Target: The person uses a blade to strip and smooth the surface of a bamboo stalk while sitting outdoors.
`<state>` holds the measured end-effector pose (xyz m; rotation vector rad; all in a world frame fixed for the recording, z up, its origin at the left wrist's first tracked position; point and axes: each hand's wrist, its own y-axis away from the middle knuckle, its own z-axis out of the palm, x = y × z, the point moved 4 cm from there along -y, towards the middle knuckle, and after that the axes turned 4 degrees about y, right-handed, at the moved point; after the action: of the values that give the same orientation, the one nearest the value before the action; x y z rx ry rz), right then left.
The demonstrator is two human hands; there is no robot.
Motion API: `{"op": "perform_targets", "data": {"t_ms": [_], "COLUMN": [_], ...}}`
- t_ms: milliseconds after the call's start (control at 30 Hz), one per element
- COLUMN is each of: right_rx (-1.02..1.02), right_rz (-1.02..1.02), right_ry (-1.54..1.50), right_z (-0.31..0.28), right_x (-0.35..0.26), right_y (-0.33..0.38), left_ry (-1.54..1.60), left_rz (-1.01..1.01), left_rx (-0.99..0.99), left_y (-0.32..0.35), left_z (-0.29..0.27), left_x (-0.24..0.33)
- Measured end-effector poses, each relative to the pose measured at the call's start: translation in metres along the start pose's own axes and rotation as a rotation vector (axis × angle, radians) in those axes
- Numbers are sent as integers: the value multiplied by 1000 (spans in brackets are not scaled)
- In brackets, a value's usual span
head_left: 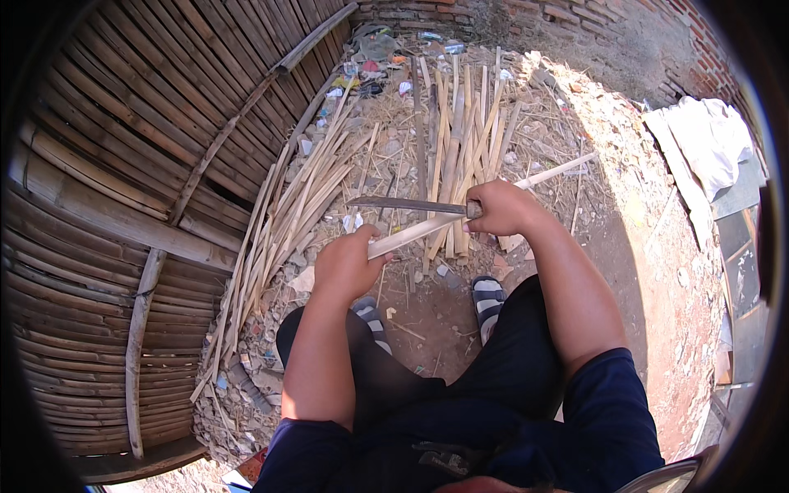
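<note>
Left hand [349, 264] clamped on near end of bamboo strip [493, 195]; strip's long axis runs up-right past right hand [503, 207]. Right hand fisted on knife [407, 204] handle, blade pointing left, crossing above strip, nearer left hand.

Single head view, looking steeply down, close over hands
</note>
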<state>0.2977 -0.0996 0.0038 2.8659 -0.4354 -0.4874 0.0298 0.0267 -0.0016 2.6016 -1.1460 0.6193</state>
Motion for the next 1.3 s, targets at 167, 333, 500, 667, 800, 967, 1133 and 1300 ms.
{"op": "perform_targets", "data": {"t_ms": [167, 333, 500, 667, 800, 967, 1133, 1300], "right_rx": [85, 68, 61, -65, -20, 31, -29, -63], "right_rz": [-61, -84, -111, -32, -42, -17, 8, -19], "right_ry": [-17, 5, -1, 7, 5, -61, -11, -7], "right_z": [10, 16, 17, 12, 10, 3, -2, 3], "right_x": [1, 6, 5, -5, -3, 10, 1, -4], "right_y": [-5, -8, -9, -7, -5, -3, -1, -2], "left_ry": [0, -13, -16, -16, -13, -23, -22, -27], "left_rz": [-8, 6, 6, 2, 6, 11, -1, -16], "left_rx": [-7, -21, -29, -36, -41, -26, -35, -48], "left_y": [1, 0, 0, 0, 0, 0, 0, -1], "left_z": [-3, 1, 2, 4, 5, 4, 3, 4], "left_x": [-2, -2, -1, -3, -2, -2, 0, -1]}}
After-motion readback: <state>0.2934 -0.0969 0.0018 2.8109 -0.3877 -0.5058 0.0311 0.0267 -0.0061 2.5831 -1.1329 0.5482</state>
